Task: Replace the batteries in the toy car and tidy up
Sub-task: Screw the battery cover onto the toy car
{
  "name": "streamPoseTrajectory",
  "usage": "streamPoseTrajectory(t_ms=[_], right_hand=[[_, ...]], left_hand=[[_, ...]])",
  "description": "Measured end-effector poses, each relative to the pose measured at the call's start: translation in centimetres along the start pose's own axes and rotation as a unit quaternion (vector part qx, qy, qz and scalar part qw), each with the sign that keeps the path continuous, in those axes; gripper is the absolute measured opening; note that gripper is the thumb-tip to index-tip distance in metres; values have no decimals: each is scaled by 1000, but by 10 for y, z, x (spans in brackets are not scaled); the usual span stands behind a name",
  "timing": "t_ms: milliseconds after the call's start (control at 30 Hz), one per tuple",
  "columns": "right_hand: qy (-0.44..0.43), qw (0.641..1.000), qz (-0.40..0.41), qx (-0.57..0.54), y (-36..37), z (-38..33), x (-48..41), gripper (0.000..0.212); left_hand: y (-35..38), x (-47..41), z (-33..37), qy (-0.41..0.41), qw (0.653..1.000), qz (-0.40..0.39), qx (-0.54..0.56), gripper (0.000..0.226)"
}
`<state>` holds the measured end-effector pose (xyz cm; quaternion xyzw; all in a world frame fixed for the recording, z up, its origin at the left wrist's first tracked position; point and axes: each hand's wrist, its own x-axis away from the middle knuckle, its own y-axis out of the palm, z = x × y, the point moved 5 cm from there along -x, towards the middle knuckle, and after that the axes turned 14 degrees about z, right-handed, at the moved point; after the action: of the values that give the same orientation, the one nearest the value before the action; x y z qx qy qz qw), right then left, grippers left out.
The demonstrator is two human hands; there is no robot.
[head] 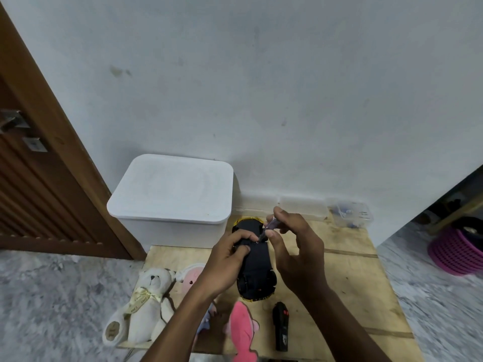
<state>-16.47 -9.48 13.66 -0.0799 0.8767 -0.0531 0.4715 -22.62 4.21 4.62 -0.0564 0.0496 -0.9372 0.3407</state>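
A black toy car (pixel 257 267) with yellow trim lies upside down on the wooden board (pixel 347 280), wheels up. My left hand (pixel 230 254) grips the car's left side near its far end. My right hand (pixel 290 244) pinches a small screwdriver (pixel 269 227) with a purple handle, its tip down on the car's underside. A black remote control (pixel 280 326) lies on the board just in front of the car.
A white lidded bin (pixel 172 197) stands behind the board at the left. Clear plastic boxes (pixel 350 211) sit by the wall. A white teddy bear (pixel 141 301) and a pink plush toy (pixel 241 330) lie on the board's near left. A purple basket (pixel 457 252) is at far right.
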Motion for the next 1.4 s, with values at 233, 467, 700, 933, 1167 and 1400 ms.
streamPoseTrajectory(t_ms=[233, 467, 700, 933, 1167, 1400], right_hand=[[69, 997, -6, -44, -5, 3, 11, 41], [65, 997, 25, -30, -8, 2, 22, 41], [92, 994, -5, -63, -4, 0, 30, 49], [62, 996, 32, -54, -3, -2, 26, 53], [70, 996, 10, -46, 3, -4, 30, 55], [29, 999, 38, -3, 0, -10, 23, 54]], left_hand=[[-5, 5, -9, 7, 1000, -2, -11, 31], [-7, 10, -15, 0, 1000, -2, -18, 31], [-8, 12, -22, -9, 1000, -5, -10, 31], [-6, 13, -22, 2, 1000, -9, -21, 30], [-8, 13, -20, 4, 1000, -17, -11, 45], [-4, 16, -18, -1, 1000, -14, 3, 31]])
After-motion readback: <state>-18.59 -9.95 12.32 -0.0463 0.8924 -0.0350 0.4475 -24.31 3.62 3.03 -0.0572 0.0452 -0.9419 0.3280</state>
